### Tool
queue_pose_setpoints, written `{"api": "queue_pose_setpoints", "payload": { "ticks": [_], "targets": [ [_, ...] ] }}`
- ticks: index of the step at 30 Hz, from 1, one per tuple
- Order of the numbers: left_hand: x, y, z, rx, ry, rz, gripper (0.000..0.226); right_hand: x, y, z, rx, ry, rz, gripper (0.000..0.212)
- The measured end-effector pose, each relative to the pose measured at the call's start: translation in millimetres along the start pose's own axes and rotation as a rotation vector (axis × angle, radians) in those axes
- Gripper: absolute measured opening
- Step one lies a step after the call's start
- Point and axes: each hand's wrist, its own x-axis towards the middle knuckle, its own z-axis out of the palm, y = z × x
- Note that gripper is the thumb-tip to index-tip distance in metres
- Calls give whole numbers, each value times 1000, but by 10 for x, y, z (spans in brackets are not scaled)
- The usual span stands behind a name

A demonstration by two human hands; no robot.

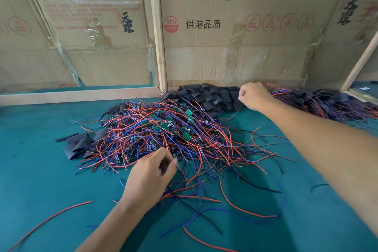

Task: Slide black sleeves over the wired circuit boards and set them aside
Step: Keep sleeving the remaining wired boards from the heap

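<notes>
Green table (36,180), cardboard wall (225,57) along the far edge.

At 9 o'clock of the main heap: a few flat black sleeves (76,146) lying loose on the table, partly tucked under the wires.

Centre: a big tangled pile of wired circuit boards (163,131), red, blue and black leads spilling out toward 6 o'clock, small green boards showing near the top of the heap.

Left hand (150,178) at the pile's 6 o'clock edge, fingers curled, tips drawn together at the wires; seems to be pinching a lead or a small board, but what exactly sits between the tips cannot be told.

At 12 to 1 o'clock of the pile, against the cardboard: a heap of loose black sleeves (208,96).

Right hand (253,95) at the right end of that sleeve heap, arm stretched across the table, fingers bent in with the tips at the sleeves; whether one is actually held cannot be told.

Far right, 2 o'clock: a second mound (319,101) of boards already in black sleeves, wires trailing, well apart from the main pile.
</notes>
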Motion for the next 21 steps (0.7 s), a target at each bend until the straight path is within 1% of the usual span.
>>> {"api": "queue_pose_setpoints", "payload": {
  "ticks": [2, 5, 7, 9, 11, 14, 16, 17, 19, 21],
  "targets": [
    [-17, 12, -8, 6, 1, 7, 22, -8, -84, 100, -18, -99, -43, 21],
    [-28, 11, -18, 21, -2, 15, 22, -34, -127, 264, -47, -250, -7, 15],
    [-30, 9, -22, 29, -1, 20, 21, -38, -107, 361, -45, -296, 11, 23],
    [-36, 8, -21, 40, 2, 29, 20, -60, -126, 388, -25, -277, 19, 30],
    [-32, -1, -21, 54, 9, 42, 20, -130, -164, 343, 41, -222, 32, 31],
    [-33, 12, -19, 101, 21, 80, 20, -329, -215, 253, 247, -95, 83, 33],
    [-37, 50, -15, 127, 39, 114, 20, -566, -242, 226, 432, -35, 89, 44],
    [-38, 72, -10, 141, 50, 128, 20, -704, -250, 227, 491, -21, 80, 45],
    [-42, 103, 4, 159, 58, 145, 20, -968, -231, 234, 514, -24, 80, 41],
    [-58, 130, 31, 158, 49, 160, 20, -1091, -158, 233, 481, -36, 91, 33]
  ]
}}
